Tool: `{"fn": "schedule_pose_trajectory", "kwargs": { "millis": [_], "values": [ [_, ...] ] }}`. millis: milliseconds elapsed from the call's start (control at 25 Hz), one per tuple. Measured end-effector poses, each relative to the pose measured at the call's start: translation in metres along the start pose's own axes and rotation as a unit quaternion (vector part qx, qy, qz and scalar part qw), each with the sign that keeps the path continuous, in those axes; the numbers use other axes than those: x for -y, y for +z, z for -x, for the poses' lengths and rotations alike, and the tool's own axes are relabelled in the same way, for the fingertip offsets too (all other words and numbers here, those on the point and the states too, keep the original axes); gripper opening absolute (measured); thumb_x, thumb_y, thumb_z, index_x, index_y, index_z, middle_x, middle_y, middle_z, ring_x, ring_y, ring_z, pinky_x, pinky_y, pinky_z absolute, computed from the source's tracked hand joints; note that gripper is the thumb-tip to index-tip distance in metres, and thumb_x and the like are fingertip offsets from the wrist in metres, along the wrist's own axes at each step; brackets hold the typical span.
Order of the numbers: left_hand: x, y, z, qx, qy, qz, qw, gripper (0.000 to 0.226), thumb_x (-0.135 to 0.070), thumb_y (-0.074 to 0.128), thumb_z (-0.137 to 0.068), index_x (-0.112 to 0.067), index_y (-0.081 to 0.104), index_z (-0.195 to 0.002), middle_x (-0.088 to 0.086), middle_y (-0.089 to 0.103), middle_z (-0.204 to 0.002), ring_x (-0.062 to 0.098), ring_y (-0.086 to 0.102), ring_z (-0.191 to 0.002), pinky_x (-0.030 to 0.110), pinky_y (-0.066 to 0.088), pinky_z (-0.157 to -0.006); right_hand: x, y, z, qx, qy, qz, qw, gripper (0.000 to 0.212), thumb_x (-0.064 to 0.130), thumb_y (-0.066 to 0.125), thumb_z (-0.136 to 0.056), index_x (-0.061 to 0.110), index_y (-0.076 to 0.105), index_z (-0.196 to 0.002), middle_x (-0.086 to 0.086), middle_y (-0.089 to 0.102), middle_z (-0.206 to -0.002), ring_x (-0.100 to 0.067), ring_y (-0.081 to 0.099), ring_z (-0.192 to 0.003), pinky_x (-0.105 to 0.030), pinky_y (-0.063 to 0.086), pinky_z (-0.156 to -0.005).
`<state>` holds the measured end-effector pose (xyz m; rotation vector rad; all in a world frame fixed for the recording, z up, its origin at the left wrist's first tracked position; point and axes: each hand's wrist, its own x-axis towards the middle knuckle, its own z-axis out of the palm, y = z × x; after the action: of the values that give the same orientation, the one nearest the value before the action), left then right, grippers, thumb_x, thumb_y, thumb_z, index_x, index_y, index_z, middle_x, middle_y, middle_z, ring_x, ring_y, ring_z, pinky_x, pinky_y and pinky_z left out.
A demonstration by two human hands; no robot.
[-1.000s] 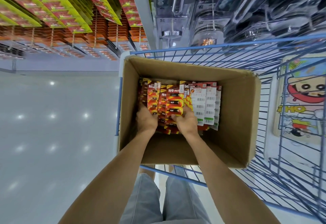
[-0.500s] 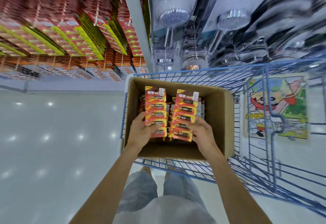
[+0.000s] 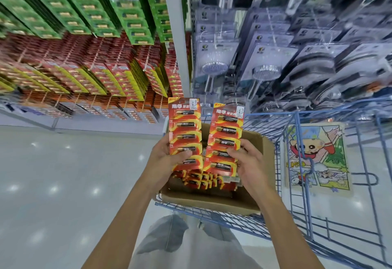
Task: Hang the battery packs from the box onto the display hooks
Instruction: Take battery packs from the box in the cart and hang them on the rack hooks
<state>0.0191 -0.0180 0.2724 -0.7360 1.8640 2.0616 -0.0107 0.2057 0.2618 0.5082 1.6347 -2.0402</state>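
Note:
My left hand (image 3: 164, 158) grips a stack of red and yellow battery packs (image 3: 185, 128) by its lower part, thumb across the front. My right hand (image 3: 247, 160) grips a second stack of battery packs (image 3: 226, 139) the same way. Both stacks stand upright, side by side, lifted above the cardboard box (image 3: 212, 201). More battery packs (image 3: 201, 180) lie in the box below. The display hooks (image 3: 101, 73) at upper left are crowded with hanging red, yellow and green battery packs.
The box sits in a blue wire cart (image 3: 318, 215). A cartoon picture board (image 3: 317, 156) leans inside the cart at right. Packaged shower heads (image 3: 214, 71) hang on the panel right of a white shelf upright (image 3: 178, 35). Shiny white floor (image 3: 63, 184) spreads at left.
Both hands went from reaching among the packs in the box to gripping a stack each and raising them out of the box. The view has tilted up toward the shelves.

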Motion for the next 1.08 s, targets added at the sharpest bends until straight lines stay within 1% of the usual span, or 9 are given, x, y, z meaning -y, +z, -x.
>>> {"fn": "schedule_pose_trajectory", "kwargs": {
  "millis": [80, 200, 320, 400, 480, 560, 680, 920, 1080],
  "values": [
    [-0.008, -0.003, 0.005, 0.016, 0.005, 0.016, 1.000, 0.064, -0.028, 0.091, -0.073, -0.033, 0.060, -0.130, -0.001, 0.076, -0.118, 0.022, 0.071, -0.115, 0.057, 0.053, -0.103, 0.007, 0.004, 0.005, 0.009, -0.009, -0.004, 1.000, 0.018, 0.004, 0.064, -0.097, 0.015, 0.068, -0.110, -0.007, 0.078, -0.111, -0.026, 0.074, -0.107, -0.043, 0.058, -0.085],
    [-0.015, -0.007, 0.012, 0.041, 0.009, 0.042, 0.998, 0.068, -0.017, 0.083, -0.076, -0.025, 0.056, -0.137, 0.006, 0.074, -0.122, 0.026, 0.071, -0.115, 0.057, 0.054, -0.101, 0.015, 0.008, 0.013, 0.016, -0.013, -0.013, 1.000, 0.021, 0.002, 0.063, -0.096, 0.015, 0.068, -0.112, -0.006, 0.079, -0.109, -0.025, 0.076, -0.104, -0.041, 0.058, -0.083],
    [-0.024, -0.012, 0.018, 0.040, 0.021, 0.048, 0.998, 0.069, -0.015, 0.079, -0.076, -0.025, 0.054, -0.139, 0.005, 0.075, -0.120, 0.025, 0.072, -0.114, 0.054, 0.056, -0.099, 0.023, 0.017, 0.015, 0.030, -0.023, -0.015, 0.999, 0.025, -0.001, 0.061, -0.097, 0.015, 0.067, -0.115, -0.006, 0.079, -0.109, -0.024, 0.076, -0.103, -0.045, 0.058, -0.088],
    [-0.031, -0.017, 0.020, 0.043, 0.038, 0.052, 0.997, 0.068, -0.013, 0.078, -0.077, -0.025, 0.054, -0.139, 0.004, 0.076, -0.118, 0.025, 0.073, -0.113, 0.048, 0.060, -0.092, 0.029, 0.025, 0.016, 0.035, -0.031, -0.017, 0.999, 0.027, -0.003, 0.060, -0.096, 0.013, 0.067, -0.117, -0.007, 0.079, -0.110, -0.025, 0.076, -0.104, -0.048, 0.057, -0.091],
    [-0.038, -0.023, 0.023, 0.037, 0.053, 0.060, 0.996, 0.064, -0.010, 0.077, -0.079, -0.024, 0.055, -0.137, 0.003, 0.077, -0.116, 0.024, 0.073, -0.111, 0.039, 0.063, -0.082, 0.036, 0.034, 0.017, 0.048, -0.033, -0.024, 0.998, 0.028, -0.003, 0.060, -0.096, 0.010, 0.065, -0.121, -0.010, 0.078, -0.112, -0.028, 0.075, -0.105, -0.050, 0.058, -0.091],
    [-0.044, -0.030, 0.026, 0.031, 0.065, 0.065, 0.995, 0.060, -0.004, 0.075, -0.083, -0.023, 0.055, -0.136, 0.004, 0.077, -0.116, 0.023, 0.074, -0.110, 0.033, 0.063, -0.077, 0.043, 0.042, 0.018, 0.064, -0.038, -0.027, 0.997, 0.030, -0.003, 0.060, -0.096, 0.009, 0.064, -0.124, -0.012, 0.077, -0.114, -0.030, 0.074, -0.106, -0.050, 0.058, -0.090],
    [-0.052, -0.037, 0.033, 0.024, 0.083, 0.062, 0.994, 0.057, -0.005, 0.075, -0.084, -0.023, 0.057, -0.135, 0.004, 0.076, -0.118, 0.023, 0.073, -0.111, 0.033, 0.063, -0.079, 0.054, 0.053, 0.023, 0.082, -0.040, -0.030, 0.995, 0.032, -0.002, 0.062, -0.095, 0.010, 0.063, -0.125, -0.014, 0.077, -0.115, -0.031, 0.075, -0.105, -0.048, 0.060, -0.087],
    [-0.063, -0.036, 0.039, 0.027, 0.108, 0.049, 0.993, 0.059, -0.013, 0.078, -0.080, -0.020, 0.057, -0.135, 0.006, 0.075, -0.121, 0.026, 0.073, -0.113, 0.046, 0.060, -0.091, 0.073, 0.062, 0.034, 0.095, -0.063, -0.016, 0.993, 0.029, -0.001, 0.063, -0.096, 0.009, 0.063, -0.123, -0.014, 0.077, -0.111, -0.031, 0.076, -0.099, -0.044, 0.062, -0.080],
    [-0.052, -0.034, 0.030, 0.020, 0.093, 0.030, 0.995, 0.057, -0.012, 0.077, -0.083, -0.021, 0.056, -0.136, 0.003, 0.076, -0.120, 0.022, 0.073, -0.112, 0.042, 0.061, -0.088, 0.064, 0.053, 0.029, 0.069, -0.059, -0.014, 0.996, 0.029, 0.000, 0.063, -0.097, 0.008, 0.063, -0.125, -0.012, 0.077, -0.112, -0.030, 0.076, -0.101, -0.047, 0.062, -0.082]
  ]
}}
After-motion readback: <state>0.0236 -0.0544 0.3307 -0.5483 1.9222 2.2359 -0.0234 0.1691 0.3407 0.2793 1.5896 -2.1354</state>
